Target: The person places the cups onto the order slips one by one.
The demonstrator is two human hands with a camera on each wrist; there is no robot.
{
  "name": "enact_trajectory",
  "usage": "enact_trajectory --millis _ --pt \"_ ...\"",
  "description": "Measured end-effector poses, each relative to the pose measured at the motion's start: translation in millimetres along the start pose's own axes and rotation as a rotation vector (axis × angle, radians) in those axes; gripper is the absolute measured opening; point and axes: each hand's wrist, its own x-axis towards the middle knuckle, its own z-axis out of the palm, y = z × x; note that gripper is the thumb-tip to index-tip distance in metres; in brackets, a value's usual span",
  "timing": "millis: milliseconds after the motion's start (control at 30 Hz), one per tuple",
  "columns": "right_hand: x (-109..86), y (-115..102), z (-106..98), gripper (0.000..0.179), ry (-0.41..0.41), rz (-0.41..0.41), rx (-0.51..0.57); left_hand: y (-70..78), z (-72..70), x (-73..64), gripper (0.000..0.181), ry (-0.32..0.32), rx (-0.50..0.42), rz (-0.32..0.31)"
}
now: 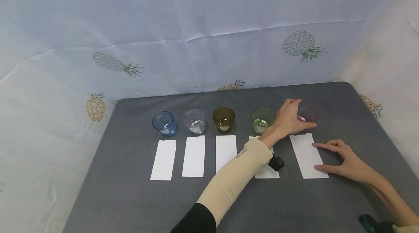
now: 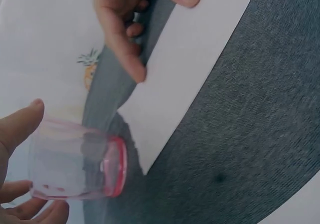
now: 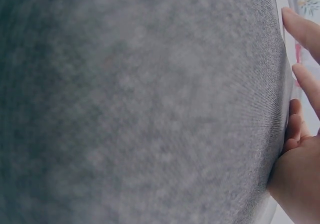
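While between curled left fingers (image 2: 57,213), pink glass (image 1: 309,112) beyond paper (image 1: 307,157) under spread right fingers (image 1: 328,147)

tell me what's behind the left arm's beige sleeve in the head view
Partly visible past the beige sleeve: the third white strip from the left, its lower right covered, and the fourth white strip, its middle covered. Anything else there is hidden.
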Motion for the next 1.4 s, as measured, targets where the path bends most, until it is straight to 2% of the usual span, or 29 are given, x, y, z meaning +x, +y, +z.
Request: enact_trajectory --millis 233,533,733,1033,1400 --pt "-0.9 2 4 0.067 0.02 -0.05 0.018 -3.2 8.3 -2.9 0.088 0.03 -0.043 -0.022" --pt "-0.7 2 3 0.067 0.02 -0.051 0.026 -3.5 9.4 -5.2 0.082 0.073 -0.042 0.014" --pt "-0.8 0 3 0.067 0.01 -0.04 0.036 2.1 0.4 -8.5 0.084 0.064 -0.047 0.056" --pt "-2.8 2 2 0.066 0.023 -0.049 0.038 12.2 -21.9 -19.7 0.086 0.026 -0.081 0.118" --pt "-1.8 3 2 0.067 0.011 -0.046 0.024 14.6 -34.6 -33.1 0.085 0.065 -0.138 0.175"
